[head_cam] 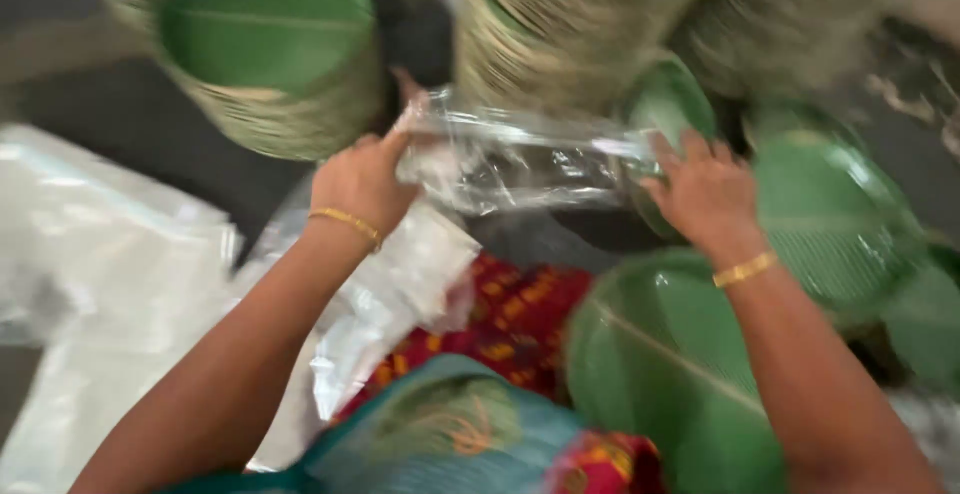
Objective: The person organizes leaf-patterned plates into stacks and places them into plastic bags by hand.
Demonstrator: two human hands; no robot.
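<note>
both hands (365, 179) (705, 194) outstretched, fingers curled, wrists bangled

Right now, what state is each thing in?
Left hand: gripping the clear plastic bag, stretched between both hands.
Right hand: holding the bag's other end.
Green leaf plates: stacked, tilted.
Plastic sheets: loose, crumpled.

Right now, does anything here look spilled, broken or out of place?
Nothing looks damaged or spilled. Both hands, left and right, stretch a clear plastic bag between them. Stacks of green leaf plates lean at angles around it, and loose plastic sheets lie crumpled to the left. The picture is blurred, so small flaws could be missed.
</note>
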